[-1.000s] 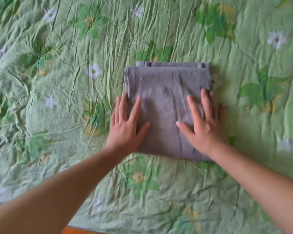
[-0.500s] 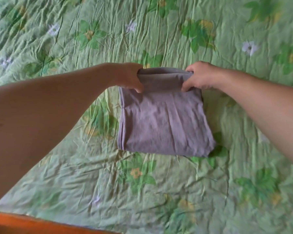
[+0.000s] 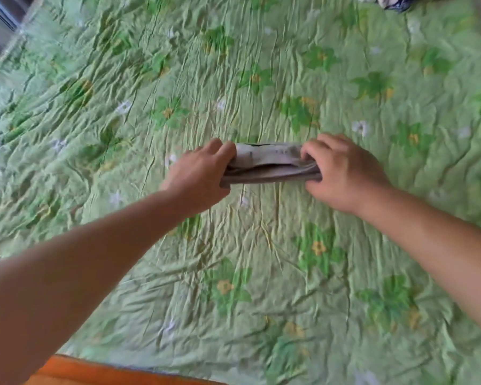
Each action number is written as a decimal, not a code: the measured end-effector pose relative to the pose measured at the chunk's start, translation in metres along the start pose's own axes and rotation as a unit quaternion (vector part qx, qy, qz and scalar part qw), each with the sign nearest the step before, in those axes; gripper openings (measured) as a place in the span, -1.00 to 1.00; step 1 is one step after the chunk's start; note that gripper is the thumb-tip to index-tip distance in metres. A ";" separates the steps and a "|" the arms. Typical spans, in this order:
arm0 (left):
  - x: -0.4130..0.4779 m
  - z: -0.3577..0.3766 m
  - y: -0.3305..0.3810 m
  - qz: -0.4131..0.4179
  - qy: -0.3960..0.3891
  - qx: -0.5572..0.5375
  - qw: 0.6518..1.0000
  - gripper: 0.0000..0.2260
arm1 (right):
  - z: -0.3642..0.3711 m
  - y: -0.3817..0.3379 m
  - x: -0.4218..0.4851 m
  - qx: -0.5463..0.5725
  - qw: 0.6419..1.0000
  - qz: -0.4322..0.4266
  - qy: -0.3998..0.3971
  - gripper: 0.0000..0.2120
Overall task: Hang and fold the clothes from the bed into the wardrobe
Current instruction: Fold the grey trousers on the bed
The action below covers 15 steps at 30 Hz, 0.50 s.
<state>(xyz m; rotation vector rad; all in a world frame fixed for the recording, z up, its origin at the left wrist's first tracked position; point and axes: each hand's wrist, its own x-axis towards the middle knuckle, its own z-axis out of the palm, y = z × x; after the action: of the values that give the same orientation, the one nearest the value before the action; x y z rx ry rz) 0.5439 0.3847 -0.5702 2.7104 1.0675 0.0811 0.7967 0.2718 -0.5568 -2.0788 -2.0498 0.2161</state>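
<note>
Head view, left to right: one left hand closed on the left end of one folded grey garment, held edge-on above one green floral bedspread, one right hand closed on its right end; one dark clothes heap, top right.

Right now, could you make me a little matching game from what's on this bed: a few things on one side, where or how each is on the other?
Things:
1. grey folded garment
2. left hand
3. orange bed edge
4. dark clothes

Places or states:
A. bottom of the view
B. far top right corner
C. gripping the bundle's left end
D. held between both hands

Pairs: 1-D, 2-C, 3-A, 4-B
</note>
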 end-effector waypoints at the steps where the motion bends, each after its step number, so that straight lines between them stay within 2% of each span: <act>1: -0.020 0.018 0.004 0.003 -0.020 0.014 1.000 -0.61 | 0.016 -0.004 -0.021 -0.017 1.000 -0.009 -0.005 -0.62; 2: -0.041 0.037 0.008 0.005 -0.051 0.023 0.998 -0.59 | 0.035 -0.007 -0.044 -0.026 0.999 -0.007 -0.027 -0.60; 5: -0.095 0.085 0.015 -0.014 -0.180 0.032 0.983 -0.51 | 0.091 -0.015 -0.106 -0.029 0.982 0.049 -0.183 -0.48; 6: -0.105 0.097 0.014 -0.028 -0.194 0.020 0.980 -0.53 | 0.107 -0.015 -0.120 -0.020 0.976 0.068 -0.207 -0.46; 7: -0.109 0.105 0.013 -0.048 -0.183 0.000 0.982 -0.56 | 0.119 -0.013 -0.127 -0.001 0.976 0.086 -0.198 -0.46; 9: -0.102 0.120 0.010 -0.091 -0.129 -0.041 0.987 -0.59 | 0.138 -0.008 -0.123 0.030 0.985 0.112 -0.126 -0.47; 11: -0.082 0.137 0.013 -0.108 -0.093 -0.056 0.988 -0.53 | 0.155 -0.007 -0.103 0.019 0.991 0.112 -0.076 -0.45; 15: -0.046 0.177 0.015 -0.066 -0.075 0.026 0.995 -0.43 | 0.197 -0.008 -0.063 -0.050 0.989 0.105 -0.094 -0.33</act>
<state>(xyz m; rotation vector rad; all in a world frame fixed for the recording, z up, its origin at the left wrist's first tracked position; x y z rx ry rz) 0.5443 0.3096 -0.7371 2.6343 1.2152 -0.1713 0.7377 0.2187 -0.7480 -2.4216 -1.9757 0.3631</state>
